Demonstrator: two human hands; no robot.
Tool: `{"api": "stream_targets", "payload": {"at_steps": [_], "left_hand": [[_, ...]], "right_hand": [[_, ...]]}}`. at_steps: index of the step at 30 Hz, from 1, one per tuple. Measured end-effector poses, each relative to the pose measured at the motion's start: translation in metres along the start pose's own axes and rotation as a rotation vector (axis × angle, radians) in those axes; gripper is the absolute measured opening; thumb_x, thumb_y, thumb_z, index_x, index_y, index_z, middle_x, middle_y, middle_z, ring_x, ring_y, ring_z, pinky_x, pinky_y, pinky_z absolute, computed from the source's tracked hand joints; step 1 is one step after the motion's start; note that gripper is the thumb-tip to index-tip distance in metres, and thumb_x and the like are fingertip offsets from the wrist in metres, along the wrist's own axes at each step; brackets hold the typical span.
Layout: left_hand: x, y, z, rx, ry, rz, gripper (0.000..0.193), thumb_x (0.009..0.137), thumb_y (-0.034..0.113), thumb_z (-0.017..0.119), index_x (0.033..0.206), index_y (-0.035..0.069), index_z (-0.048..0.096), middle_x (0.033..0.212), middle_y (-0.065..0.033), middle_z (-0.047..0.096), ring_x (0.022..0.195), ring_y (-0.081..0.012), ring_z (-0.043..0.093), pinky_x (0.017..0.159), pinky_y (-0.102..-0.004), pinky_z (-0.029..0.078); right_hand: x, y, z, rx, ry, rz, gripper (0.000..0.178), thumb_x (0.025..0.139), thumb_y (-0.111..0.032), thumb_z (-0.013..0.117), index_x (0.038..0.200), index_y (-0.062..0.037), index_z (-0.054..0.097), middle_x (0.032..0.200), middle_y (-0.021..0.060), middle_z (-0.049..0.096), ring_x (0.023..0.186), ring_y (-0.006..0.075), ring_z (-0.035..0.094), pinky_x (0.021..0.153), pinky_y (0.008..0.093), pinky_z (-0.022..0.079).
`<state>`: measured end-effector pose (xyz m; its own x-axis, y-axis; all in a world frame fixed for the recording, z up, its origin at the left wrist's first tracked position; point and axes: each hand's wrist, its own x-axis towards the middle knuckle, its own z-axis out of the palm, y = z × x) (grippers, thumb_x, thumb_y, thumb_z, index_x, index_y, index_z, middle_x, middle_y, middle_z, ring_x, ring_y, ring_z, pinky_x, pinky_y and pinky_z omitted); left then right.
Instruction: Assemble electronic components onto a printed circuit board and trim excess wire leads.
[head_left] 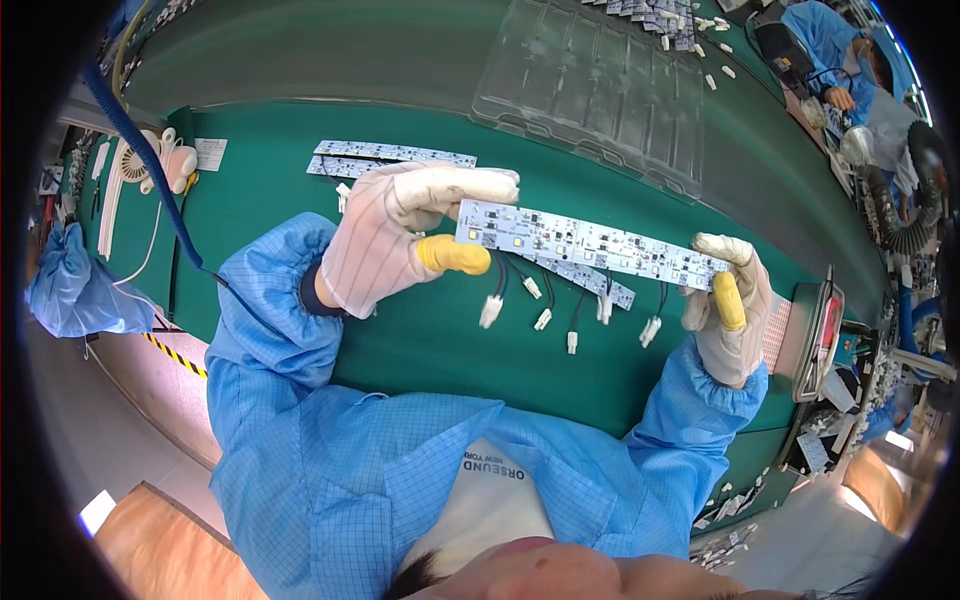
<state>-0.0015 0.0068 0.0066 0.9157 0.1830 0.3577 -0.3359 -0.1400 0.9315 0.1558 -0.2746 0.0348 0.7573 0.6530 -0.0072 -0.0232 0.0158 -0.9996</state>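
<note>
White board (590, 243), held above the table (420, 355) with one end in the left hand (375, 240) and the other in the right hand (745, 325), is best gripped lightly, by its edges.

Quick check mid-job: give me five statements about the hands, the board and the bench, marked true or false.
1. The left hand grips the left end of the white circuit board. True.
2. Only one hand is on that board. False: the right hand grips its right end.
3. A clear plastic tray lies beyond the board. True.
4. The person's sleeves are red. False: the sleeves are blue.
5. White connectors on dark leads show nearer the person than the board. True.
</note>
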Motion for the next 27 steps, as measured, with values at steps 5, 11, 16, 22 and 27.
{"api": "stream_targets", "payload": {"at_steps": [5,11,16,22,27], "left_hand": [[0.001,0.004,-0.005,0.030,-0.013,-0.046,0.054,0.070,0.031,0.075,0.112,0.000,0.062,0.110,-0.0112,0.064,0.092,-0.0157,0.063,0.082,-0.0254,0.051],[0.007,0.000,-0.008,0.000,-0.056,0.036,0.051,0.074,0.030,0.074,0.111,-0.003,0.061,0.118,-0.0185,0.059,0.096,-0.0194,0.062,0.084,-0.0272,0.049],[0.005,-0.004,-0.010,0.031,-0.008,0.013,0.061,0.074,0.042,0.071,0.114,-0.002,0.059,0.116,-0.0218,0.058,0.098,-0.0216,0.062,0.083,-0.0292,0.051],[0.008,-0.017,-0.017,0.112,-0.047,0.111,0.058,0.079,0.042,0.068,0.113,-0.003,0.055,0.109,-0.0230,0.061,0.106,-0.0322,0.059,0.096,-0.0429,0.045],[0.017,-0.013,-0.009,0.187,0.032,-0.011,0.054,0.084,0.042,0.063,0.121,0.003,0.056,0.107,-0.0196,0.064,0.095,-0.0222,0.064,0.080,-0.0280,0.051]], "right_hand": [[-0.002,-0.001,-0.003,0.078,-0.057,0.012,0.040,0.087,-0.027,0.065,0.112,0.0018,0.053,0.090,0.0044,0.059,0.069,0.0046,0.056,0.046,0.0107,0.037],[-0.006,-0.008,0.001,-0.124,0.018,0.013,0.036,0.086,-0.024,0.066,0.111,0.0000,0.054,0.089,0.0055,0.059,0.067,0.0066,0.055,0.044,0.0135,0.034],[-0.008,-0.008,0.002,-0.047,-0.005,0.039,0.042,0.083,-0.028,0.069,0.110,0.0010,0.055,0.088,0.0077,0.061,0.063,0.0081,0.055,0.044,0.0142,0.034],[-0.010,-0.015,0.005,-0.066,0.013,0.022,0.044,0.080,-0.028,0.072,0.108,0.0019,0.056,0.091,0.0081,0.061,0.056,0.0077,0.053,0.044,0.0165,0.037],[-0.009,-0.016,0.010,-0.038,-0.027,-0.065,0.061,0.079,-0.047,0.068,0.112,0.0021,0.054,0.084,0.0101,0.062,0.052,0.0072,0.051,0.045,0.0162,0.036]]}}
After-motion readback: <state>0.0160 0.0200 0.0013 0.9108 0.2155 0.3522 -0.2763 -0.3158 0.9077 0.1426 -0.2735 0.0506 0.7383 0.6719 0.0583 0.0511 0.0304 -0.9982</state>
